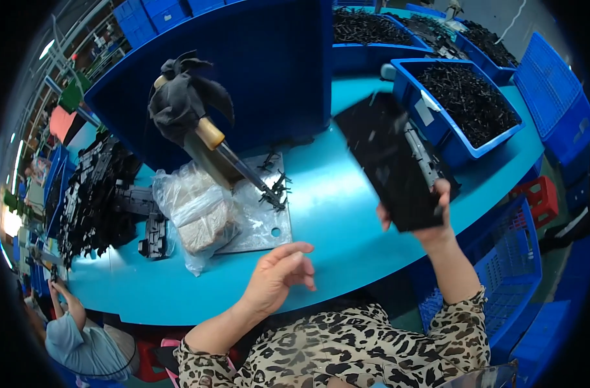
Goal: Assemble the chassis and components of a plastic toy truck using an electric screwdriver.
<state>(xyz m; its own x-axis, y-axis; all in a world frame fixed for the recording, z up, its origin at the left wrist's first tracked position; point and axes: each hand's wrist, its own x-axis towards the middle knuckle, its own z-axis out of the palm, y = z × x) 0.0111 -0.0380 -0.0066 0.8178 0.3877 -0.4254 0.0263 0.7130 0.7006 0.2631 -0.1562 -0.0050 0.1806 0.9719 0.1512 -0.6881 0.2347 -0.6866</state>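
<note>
My right hand [435, 223] grips the lower end of a black rectangular tray-like piece [385, 158]. The piece is tilted up above the table, its far end close to a blue bin [421, 126] full of small black plastic parts [466, 103]. A grey strip shows along its right side. My left hand [281, 271] hovers over the table's near edge, fingers loosely bent and apart, holding nothing. Nearest to it is a metal plate [259, 239] with a plastic-wrapped block [208, 226]. A wooden-handled iron [211, 134], wrapped in dark cloth, points down at small black plastic sprigs [275, 194].
Dark moulded parts [98, 194] are heaped at the left on the turquoise table [334, 258]. A large blue bin [263, 71] stands behind the iron. More filled bins [372, 32] line the back right. Blue crates and a red stool [537, 197] stand at the right. A co-worker [88, 343] sits lower left.
</note>
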